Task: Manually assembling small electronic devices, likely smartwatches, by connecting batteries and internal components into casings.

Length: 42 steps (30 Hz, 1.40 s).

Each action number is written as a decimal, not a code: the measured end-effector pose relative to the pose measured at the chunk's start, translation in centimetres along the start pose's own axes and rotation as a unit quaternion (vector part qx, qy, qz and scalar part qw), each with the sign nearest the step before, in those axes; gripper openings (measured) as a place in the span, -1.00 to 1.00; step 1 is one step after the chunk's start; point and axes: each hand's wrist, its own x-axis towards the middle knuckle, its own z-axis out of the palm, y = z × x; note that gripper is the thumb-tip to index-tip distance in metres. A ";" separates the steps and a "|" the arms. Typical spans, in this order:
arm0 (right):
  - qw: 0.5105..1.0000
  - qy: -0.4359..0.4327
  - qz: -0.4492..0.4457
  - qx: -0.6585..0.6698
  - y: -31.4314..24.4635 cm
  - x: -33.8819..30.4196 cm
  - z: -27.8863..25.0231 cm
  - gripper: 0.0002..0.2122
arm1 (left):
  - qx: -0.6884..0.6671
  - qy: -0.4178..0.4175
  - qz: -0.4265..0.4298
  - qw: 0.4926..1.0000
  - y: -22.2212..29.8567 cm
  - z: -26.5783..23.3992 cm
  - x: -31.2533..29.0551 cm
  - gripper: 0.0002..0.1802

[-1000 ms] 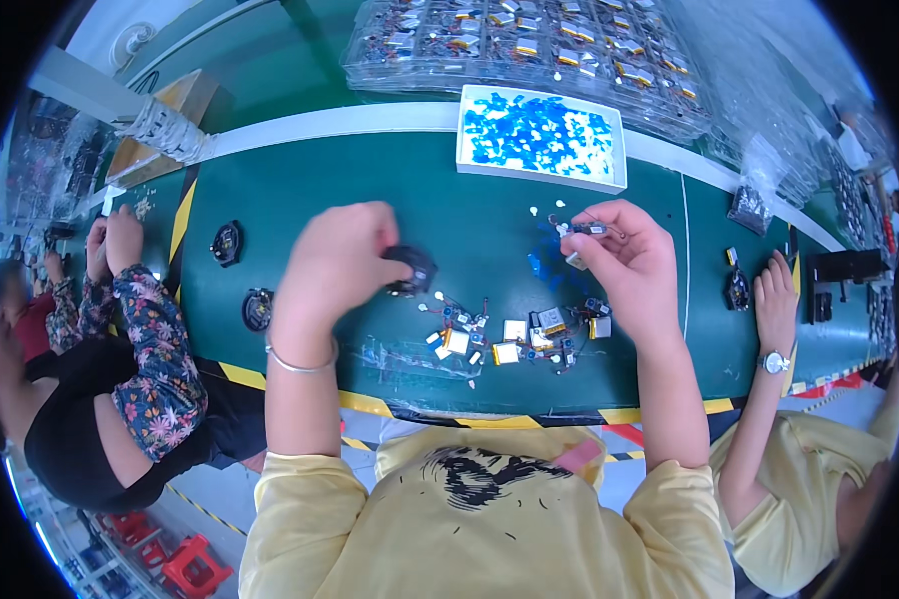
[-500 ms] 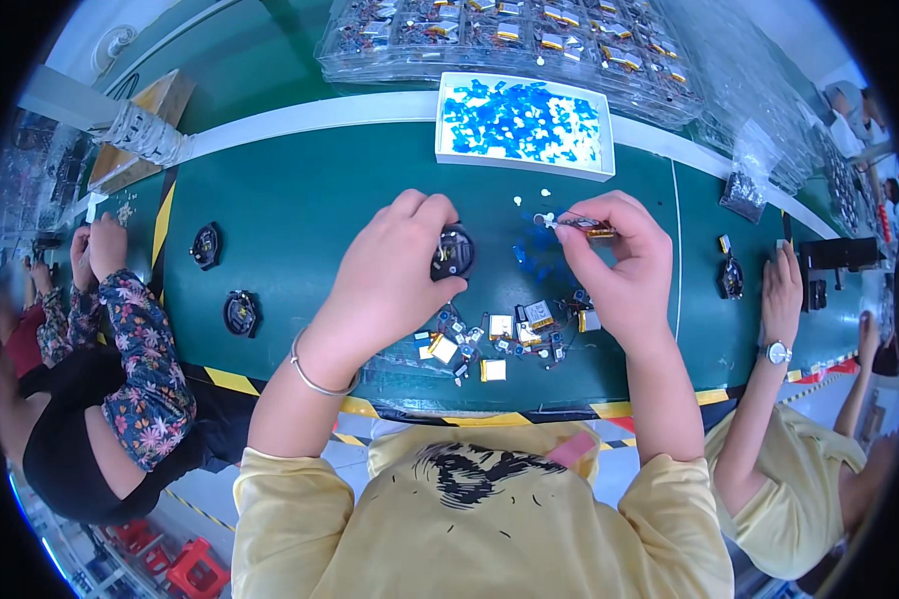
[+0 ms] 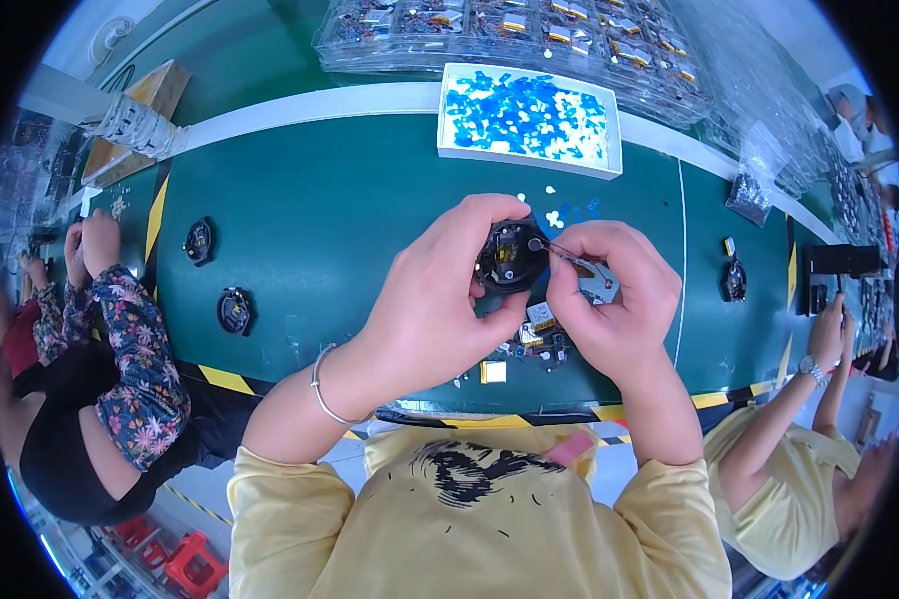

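My left hand (image 3: pixel 420 275) grips a round black watch-like housing (image 3: pixel 509 262) by its rim, its open inner side turned up. Pinched in my right hand (image 3: pixel 619 290) is a small circuit board with thin wires (image 3: pixel 591 270). A small round disc (image 3: pixel 536 244) on its wired end lies against the housing's right side; whether it is fixed there I cannot tell. Below my hands is a pile of small silvery batteries (image 3: pixel 493 372) and wired parts, partly covered by the right hand. Blue film pieces (image 3: pixel 574 213) and small white discs (image 3: pixel 550 190) lie just beyond.
Two black housings (image 3: pixel 199 241) (image 3: pixel 235 311) lie to the left, another (image 3: pixel 734 280) to the right. A white box (image 3: pixel 529 162) of blue pieces stands ahead, before stacked clear trays (image 3: pixel 390 55). Co-workers' hands (image 3: pixel 100 243) (image 3: pixel 826 334) work at both sides. Striped tape marks the near edge.
My left hand has brought the housing to the right, and my right hand has lowered the wired board to it. The disc now meets the housing. The right co-worker's hand has moved away.
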 end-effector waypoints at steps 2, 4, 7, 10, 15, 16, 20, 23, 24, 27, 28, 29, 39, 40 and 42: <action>1.000 0.001 -0.005 -0.013 0.0 0.0 0.1 -0.86 | -0.005 -0.007 -0.001 1.000 -0.1 0.0 -0.1 -0.41; 0.999 0.004 -0.032 -0.022 0.2 0.1 0.2 -0.85 | -0.009 -0.015 -0.002 1.000 -0.1 0.0 -0.1 -0.41; 0.998 -0.008 -0.043 -0.039 0.2 0.2 0.2 -0.84 | -0.030 -0.027 -0.001 0.999 -0.1 0.1 -0.2 -0.42; 0.997 -0.005 -0.059 -0.053 0.3 0.2 0.2 -0.84 | -0.005 -0.010 0.027 1.000 -0.2 0.3 -0.4 -0.42; 0.998 -0.014 -0.036 -0.046 0.0 0.1 0.1 -0.86 | -0.052 -0.013 0.028 0.998 0.0 0.3 -0.5 -0.43; 0.999 -0.024 0.000 -0.031 -0.1 0.0 0.0 -0.87 | -0.052 -0.013 0.028 0.998 0.0 0.3 -0.5 -0.43; 0.999 -0.044 0.028 -0.002 -0.2 0.2 -0.4 -0.88 | -0.046 -0.047 0.010 0.998 0.4 -0.2 -0.3 -0.43; 0.997 -0.059 0.042 0.010 0.1 0.0 -0.4 -0.88 | -0.029 -0.064 0.006 0.997 0.7 -0.5 -0.2 -0.43; 0.994 -0.052 0.083 0.045 0.1 -0.2 -0.3 -0.88 | -0.020 -0.063 0.004 0.998 0.8 -0.6 -0.2 -0.43; 0.993 -0.053 0.091 0.048 -0.1 0.0 -0.3 -0.88 | -0.022 -0.069 0.006 0.997 0.8 -0.6 -0.1 -0.42; 0.996 -0.060 0.058 0.015 -0.2 0.1 -0.3 -0.87 | -0.022 -0.069 0.006 0.997 0.8 -0.6 -0.1 -0.42; 0.996 -0.061 0.059 0.016 -0.2 0.2 -0.2 -0.87 | -0.026 -0.073 0.001 0.997 0.8 -0.5 -0.1 -0.42; 0.994 -0.036 -0.047 -0.091 0.4 -0.3 0.3 -0.83 | -0.029 -0.083 0.000 0.996 0.7 -0.5 -0.2 -0.41; 0.993 -0.030 -0.061 -0.093 0.5 -0.4 0.5 -0.83 | -0.028 -0.083 0.000 0.996 0.6 -0.4 -0.2 -0.41; 0.991 -0.030 -0.080 -0.102 0.4 -0.2 0.5 -0.82 | -0.062 -0.056 -0.008 0.996 0.1 0.1 -0.4 -0.41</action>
